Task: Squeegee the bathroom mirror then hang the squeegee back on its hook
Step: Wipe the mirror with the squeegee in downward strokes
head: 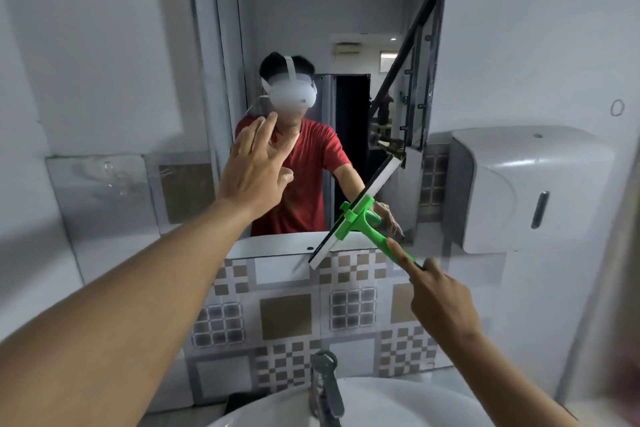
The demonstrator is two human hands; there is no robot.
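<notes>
A tall bathroom mirror (311, 3) hangs on the wall ahead and reflects a person in a red shirt. My right hand (440, 298) grips the green handle of the squeegee (360, 218), index finger stretched along it. The white blade lies slanted across the mirror's lower right corner, its lower end past the bottom edge over the tiles. My left hand (256, 166) is raised with fingers spread, flat against or just off the glass at the mirror's left side, holding nothing. No hook for the squeegee is visible.
A white paper dispenser (526, 191) is mounted on the wall right of the mirror. Below are patterned wall tiles (287, 315), a chrome tap (325, 385) and a white basin (381, 406). A clear plastic panel (100, 198) is stuck to the left wall.
</notes>
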